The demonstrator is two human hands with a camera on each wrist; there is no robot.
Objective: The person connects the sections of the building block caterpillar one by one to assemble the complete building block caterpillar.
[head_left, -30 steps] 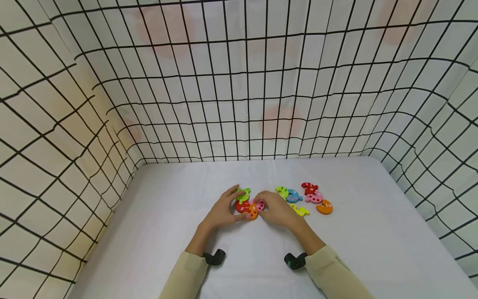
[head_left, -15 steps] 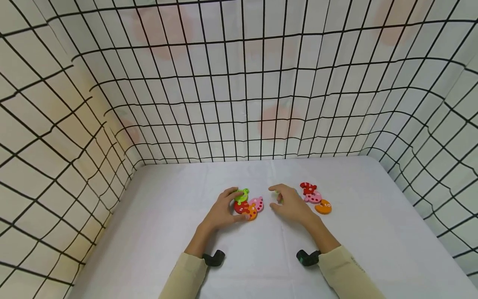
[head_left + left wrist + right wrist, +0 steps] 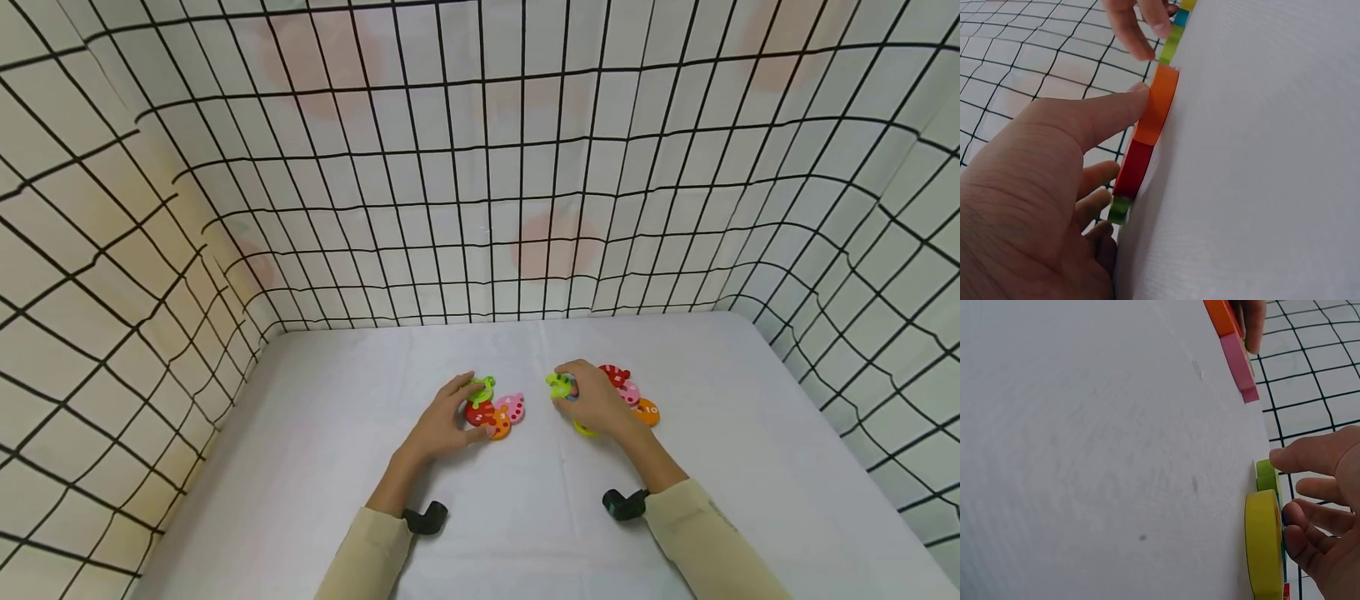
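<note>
Head cam: L hand spread, on orange pc; R hand curled at lime pc, grip unclear.

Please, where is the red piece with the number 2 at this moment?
In the head view, the red piece lies just right of the left hand, between the green piece and the orange piece.

Ten visible coloured pieces; two hands; two black wrist cameras; two sleeves.
</note>
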